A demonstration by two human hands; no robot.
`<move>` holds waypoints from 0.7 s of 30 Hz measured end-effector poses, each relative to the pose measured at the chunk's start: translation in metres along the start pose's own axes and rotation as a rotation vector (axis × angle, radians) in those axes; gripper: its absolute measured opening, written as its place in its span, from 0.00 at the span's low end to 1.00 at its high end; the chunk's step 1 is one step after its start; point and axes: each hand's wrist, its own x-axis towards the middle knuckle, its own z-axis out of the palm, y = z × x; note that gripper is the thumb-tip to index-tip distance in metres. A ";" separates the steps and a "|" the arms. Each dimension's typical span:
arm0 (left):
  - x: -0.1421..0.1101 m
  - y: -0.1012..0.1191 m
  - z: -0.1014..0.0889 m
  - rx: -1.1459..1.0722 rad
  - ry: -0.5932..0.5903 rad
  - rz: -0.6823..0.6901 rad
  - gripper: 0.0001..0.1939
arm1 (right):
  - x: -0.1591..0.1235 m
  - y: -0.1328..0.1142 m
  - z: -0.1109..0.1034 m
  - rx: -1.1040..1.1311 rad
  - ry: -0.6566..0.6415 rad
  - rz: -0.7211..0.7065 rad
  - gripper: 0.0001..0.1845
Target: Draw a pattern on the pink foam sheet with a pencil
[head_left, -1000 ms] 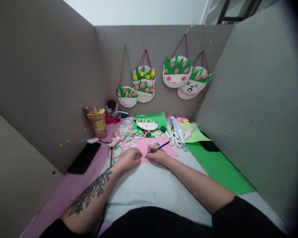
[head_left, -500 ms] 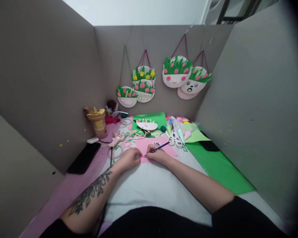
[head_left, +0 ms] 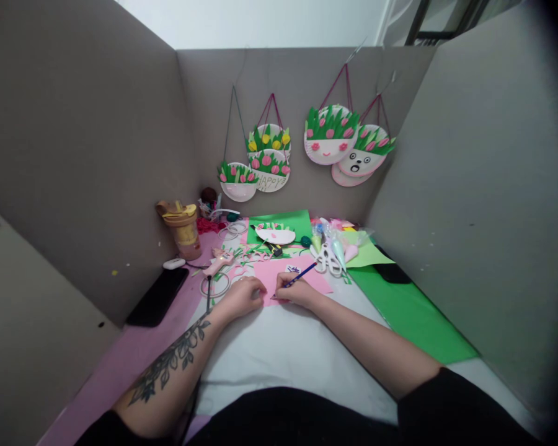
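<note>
A pink paper sheet (head_left: 302, 280) lies on the white table top in front of me. My right hand (head_left: 294, 291) grips a blue pencil (head_left: 300, 276), its tip touching the sheet's near edge. My left hand (head_left: 242, 296) rests with curled fingers on the left part of the pink sheet, pressing it down. The two hands are almost touching.
White scissors (head_left: 326, 257), a pink glue gun (head_left: 217, 261), a yellow-lidded cup (head_left: 184, 230), a black phone (head_left: 157, 295) and a large green sheet (head_left: 409, 308) lie around. A half paper plate (head_left: 275, 235) sits behind. Decorated plates (head_left: 331, 142) hang on the grey partition.
The pencil tip has shifted slightly nearer along the pink sheet's edge. The left hand has stayed in place.
</note>
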 end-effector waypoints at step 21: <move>0.003 -0.004 0.002 -0.012 0.021 0.001 0.14 | -0.007 0.000 0.001 0.060 -0.118 -0.006 0.06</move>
